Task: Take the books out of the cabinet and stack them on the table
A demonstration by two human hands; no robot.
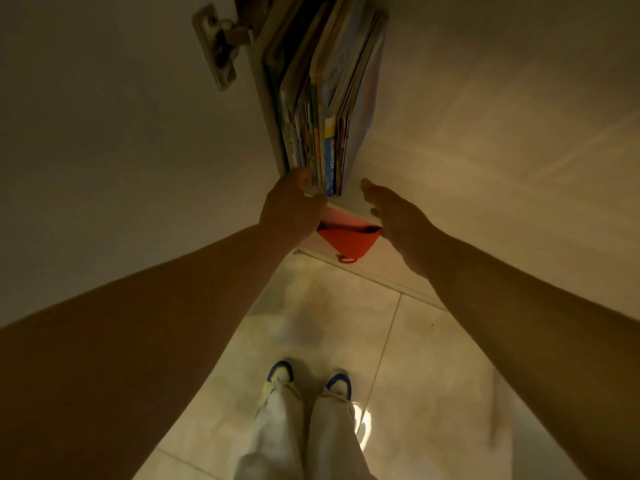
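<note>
Reaching into the cabinet, my left hand (292,204) grips the books (322,109); my right hand (394,216) hovers open, holding nothing. Next I must clasp both sides and pull.

No readable text; the books (325,109) show lettering on spines and covers, too blurred to read.

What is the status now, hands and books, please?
Left hand grips the row of books at its near end. Right hand open beside them, holding nothing. Books not yet out. Red pouch lies below.

Dim amber light (soft, wide-angle warp)
</note>
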